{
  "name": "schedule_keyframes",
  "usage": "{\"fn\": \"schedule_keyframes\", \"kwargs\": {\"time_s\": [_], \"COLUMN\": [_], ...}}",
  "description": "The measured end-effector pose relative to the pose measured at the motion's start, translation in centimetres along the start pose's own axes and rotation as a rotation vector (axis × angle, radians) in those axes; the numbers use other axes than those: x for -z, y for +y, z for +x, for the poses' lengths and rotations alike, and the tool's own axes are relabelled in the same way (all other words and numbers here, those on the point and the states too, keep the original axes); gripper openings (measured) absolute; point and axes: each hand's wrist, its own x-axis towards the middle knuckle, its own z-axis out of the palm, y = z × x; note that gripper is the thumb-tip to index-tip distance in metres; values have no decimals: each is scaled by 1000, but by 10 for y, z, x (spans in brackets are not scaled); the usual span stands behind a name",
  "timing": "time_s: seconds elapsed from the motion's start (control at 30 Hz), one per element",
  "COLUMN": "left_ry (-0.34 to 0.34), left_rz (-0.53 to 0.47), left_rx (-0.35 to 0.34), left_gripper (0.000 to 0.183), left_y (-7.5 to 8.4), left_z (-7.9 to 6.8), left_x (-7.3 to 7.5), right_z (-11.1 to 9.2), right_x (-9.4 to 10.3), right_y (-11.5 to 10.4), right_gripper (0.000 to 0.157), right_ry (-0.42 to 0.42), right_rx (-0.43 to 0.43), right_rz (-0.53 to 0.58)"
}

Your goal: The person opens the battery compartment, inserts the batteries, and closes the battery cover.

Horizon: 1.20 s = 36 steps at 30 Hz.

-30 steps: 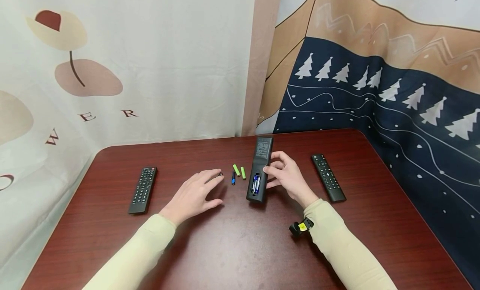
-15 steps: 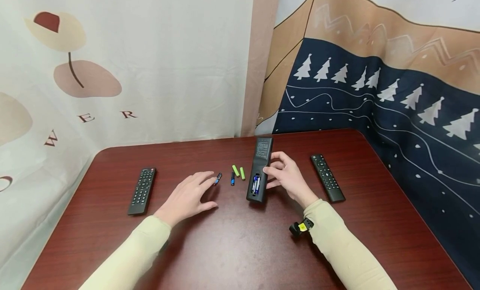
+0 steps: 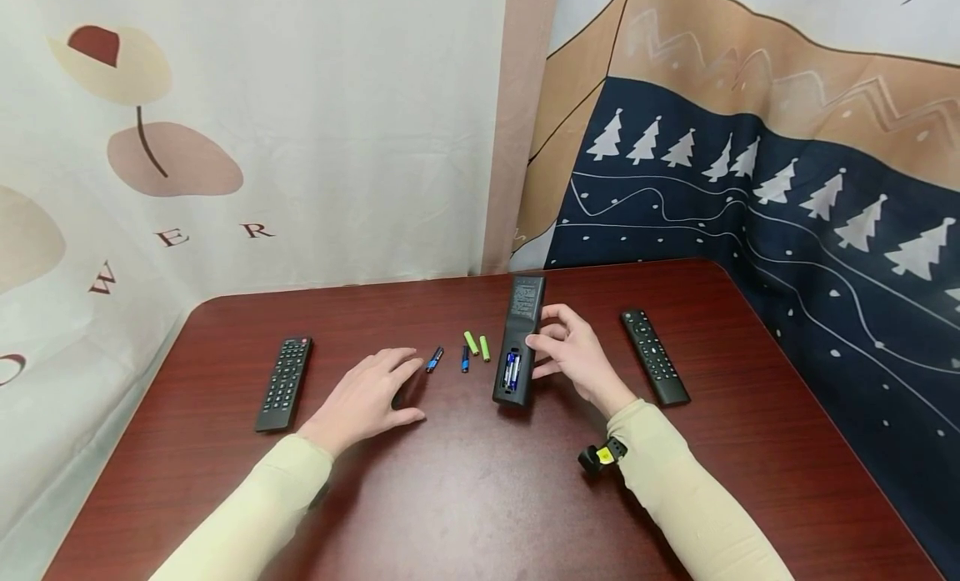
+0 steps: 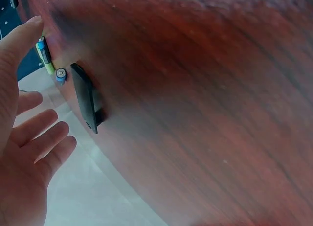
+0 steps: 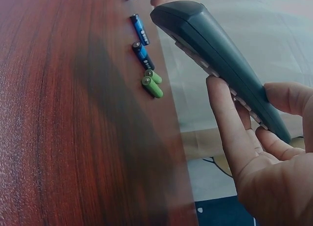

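Observation:
In the head view my right hand (image 3: 577, 356) holds a black remote control (image 3: 519, 339) raised off the table, its back turned toward me. Its battery compartment is uncovered, with blue-and-silver batteries (image 3: 512, 370) inside. The right wrist view shows the thumb on the remote's back and fingers under its button side. My left hand (image 3: 363, 402) hovers over the table, fingers spread, holding nothing. Just past its fingertips lies a black-and-blue battery (image 3: 435, 359), with a second blue battery (image 3: 465, 359) to its right. A thin black piece (image 4: 87, 99), like a battery cover, shows in the left wrist view.
Two green batteries (image 3: 471, 342) lie beside the blue ones. One black remote (image 3: 285, 384) rests face up at the left, another remote (image 3: 654, 356) at the right. Printed curtains (image 3: 337, 147) hang behind the table (image 3: 480, 498).
My left hand has drawn back to the left and toward me, uncovering the black-and-blue battery on the table. The right hand and its remote have stayed in place.

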Motion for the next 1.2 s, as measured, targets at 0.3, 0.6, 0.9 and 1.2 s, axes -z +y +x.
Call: {"fn": "schedule_keyframes", "kwargs": {"time_s": [0.3, 0.6, 0.9, 1.2], "left_ry": [-36, -48, -65, -109], "left_rz": [0, -1, -23, -52], "left_rx": [27, 41, 65, 91], "left_gripper": [75, 73, 71, 65], "left_y": [-5, -11, -18, -20], "left_z": [-6, -11, -16, -16], "left_x": [3, 5, 5, 5], "right_z": [0, 1, 1, 2], "right_x": [0, 0, 0, -1], "right_y": [0, 2, 4, 5], "right_gripper": [41, 42, 41, 41], "right_ry": [-1, -1, -2, -5], "right_rx": [4, 9, 7, 9], "right_rz": [3, 5, 12, 10]}}
